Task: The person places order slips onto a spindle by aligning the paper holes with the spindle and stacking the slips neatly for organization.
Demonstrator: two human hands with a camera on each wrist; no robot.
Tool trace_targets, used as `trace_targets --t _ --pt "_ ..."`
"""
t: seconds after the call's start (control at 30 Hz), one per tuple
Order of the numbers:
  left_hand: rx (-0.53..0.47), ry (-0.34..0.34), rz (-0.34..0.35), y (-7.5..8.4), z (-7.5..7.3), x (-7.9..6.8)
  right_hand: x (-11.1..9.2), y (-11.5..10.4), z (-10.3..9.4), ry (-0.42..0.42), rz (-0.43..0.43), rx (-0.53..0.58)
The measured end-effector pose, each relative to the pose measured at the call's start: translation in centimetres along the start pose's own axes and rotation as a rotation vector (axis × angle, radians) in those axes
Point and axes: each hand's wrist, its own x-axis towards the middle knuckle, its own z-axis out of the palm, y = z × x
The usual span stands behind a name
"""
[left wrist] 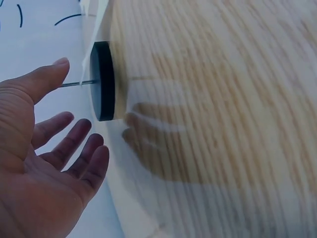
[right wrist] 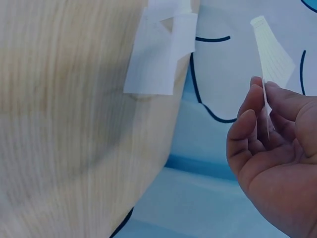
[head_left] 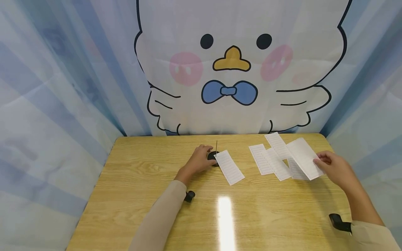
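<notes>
A paper spike with a black round base [left wrist: 103, 82] and a thin upright metal rod [head_left: 216, 147] stands near the table's back. One lined paper slip [head_left: 230, 168] lies with its corner at the spike, sloping out to the right. My left hand [head_left: 198, 160] is beside the base, its fingers loosely spread and holding nothing; in the left wrist view the thumb is near the rod. On the right, my right hand [head_left: 337, 169] pinches another paper slip [right wrist: 275, 54] by its edge between thumb and fingers. That slip is raised above several others.
Several lined slips [head_left: 261, 159] lie overlapping at the back right of the wooden table [head_left: 141, 195]. A curtain [head_left: 232, 118] with a cartoon bird hangs right behind the back edge. Black wrist mounts [head_left: 340, 222] stick out from both sleeves.
</notes>
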Motion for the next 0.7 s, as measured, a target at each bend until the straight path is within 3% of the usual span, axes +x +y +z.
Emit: trace_targets --t 0.2,0.7 --pt "-0.047 0.024 0.005 0.2 -1.0 -0.2 0.8 -1.4 -0.3 0.010 -0.032 0.012" --pt "-0.136 0.160 0.126 2.3 -4.5 -1.3 2.6 -5.7 -0.2 0.017 -0.081 0.064"
